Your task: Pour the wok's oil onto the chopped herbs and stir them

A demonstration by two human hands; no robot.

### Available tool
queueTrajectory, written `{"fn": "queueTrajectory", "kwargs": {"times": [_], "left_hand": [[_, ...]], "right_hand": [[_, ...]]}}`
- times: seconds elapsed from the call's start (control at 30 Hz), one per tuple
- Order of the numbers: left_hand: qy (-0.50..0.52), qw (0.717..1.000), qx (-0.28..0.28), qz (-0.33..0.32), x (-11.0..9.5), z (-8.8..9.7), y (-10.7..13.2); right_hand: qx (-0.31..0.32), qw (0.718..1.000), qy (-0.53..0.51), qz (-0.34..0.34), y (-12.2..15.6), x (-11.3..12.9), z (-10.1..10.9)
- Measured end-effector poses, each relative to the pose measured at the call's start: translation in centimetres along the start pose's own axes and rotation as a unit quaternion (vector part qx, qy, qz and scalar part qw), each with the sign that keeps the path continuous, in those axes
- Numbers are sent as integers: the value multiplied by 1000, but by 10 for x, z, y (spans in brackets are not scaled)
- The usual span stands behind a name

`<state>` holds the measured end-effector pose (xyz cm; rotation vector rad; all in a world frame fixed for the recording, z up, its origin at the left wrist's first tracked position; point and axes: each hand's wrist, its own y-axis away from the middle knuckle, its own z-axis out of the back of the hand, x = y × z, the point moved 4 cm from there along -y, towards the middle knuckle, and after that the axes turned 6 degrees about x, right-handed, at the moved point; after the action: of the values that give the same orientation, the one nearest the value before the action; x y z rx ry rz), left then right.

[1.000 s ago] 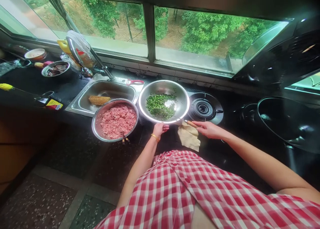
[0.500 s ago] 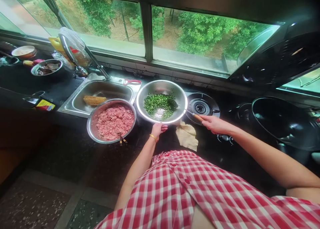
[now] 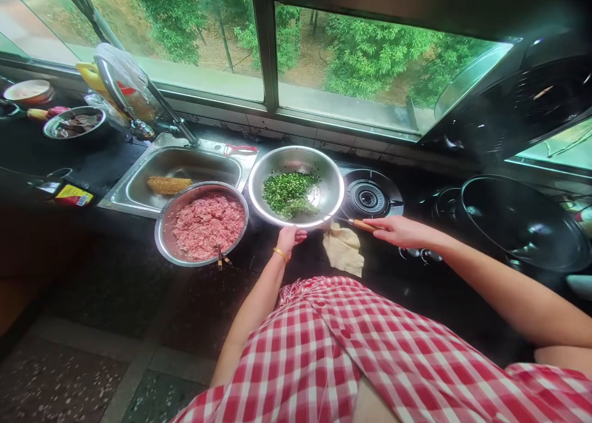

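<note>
Red-and-white checked garment (image 3: 351, 355), bare forearms, thin gold bangle (image 3: 280, 254) on the left wrist

My left hand (image 3: 290, 237) reaches straight ahead, arm nearly extended, palm turned up a little and fingers (image 3: 300, 232) curled at a rim. My right hand (image 3: 401, 230) comes in from the right, forearm stretched across and low, fingers closed around a slim handle, knuckles up.
</note>
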<state>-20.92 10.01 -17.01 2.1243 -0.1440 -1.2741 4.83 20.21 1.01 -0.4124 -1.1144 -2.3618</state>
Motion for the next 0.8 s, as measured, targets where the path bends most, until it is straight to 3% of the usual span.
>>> {"fn": "queueTrajectory", "kwargs": {"times": [0.1,0.3,0.4,0.5,0.6,0.7,0.8], "left_hand": [[-1,1000,-2,0,0,2,0],[1,1000,-3,3,0,2,-1],[-1,1000,-2,3,0,2,-1],[-4,1000,-1,4,1,3,-2],[-6,1000,-2,5,1,4,-3],[-4,1000,-1,7,2,4,-4],[-3,1000,0,7,2,3,-4]], "right_hand": [[-68,998,12,6,-14,1,6],[-113,986,-106,-66,-43,-16,11],[-103,973,-197,-67,-65,-7,-4],[-46,963,-264,-26,-71,10,-23],[-19,973,-229,7,-64,17,-27],[-93,990,-101,21,-65,16,-11],[-158,987,10,27,-87,27,1]]}}
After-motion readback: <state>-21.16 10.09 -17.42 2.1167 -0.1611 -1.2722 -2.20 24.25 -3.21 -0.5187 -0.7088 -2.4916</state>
